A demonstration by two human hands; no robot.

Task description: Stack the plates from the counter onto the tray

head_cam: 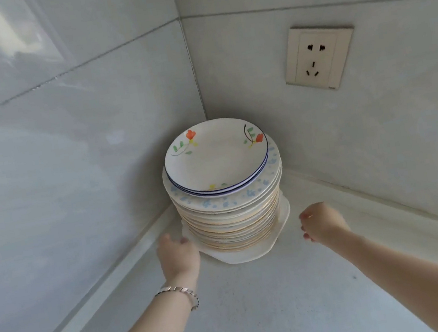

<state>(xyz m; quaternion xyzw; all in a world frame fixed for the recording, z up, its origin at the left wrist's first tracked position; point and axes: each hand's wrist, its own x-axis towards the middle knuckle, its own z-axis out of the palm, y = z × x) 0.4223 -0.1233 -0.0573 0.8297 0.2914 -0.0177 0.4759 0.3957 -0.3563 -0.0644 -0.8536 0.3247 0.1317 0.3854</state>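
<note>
left hand (178, 254): bracelet (180, 291) on the wrist; fingertips partly hidden, reaching the left rim of the tray (254, 255); grip or mere touch cannot be told.
tray: white, on the table (263, 318) between both hands, mostly covered, only its near rim shows.
plates (231, 220): tall stack on the tray, count unclear; top plate (215, 158) flowered, blue-edged.
right hand (321, 223): fingers loosely curled, holding nothing, apart from the tray.
socket (319, 57): wall beyond the right hand.
</note>
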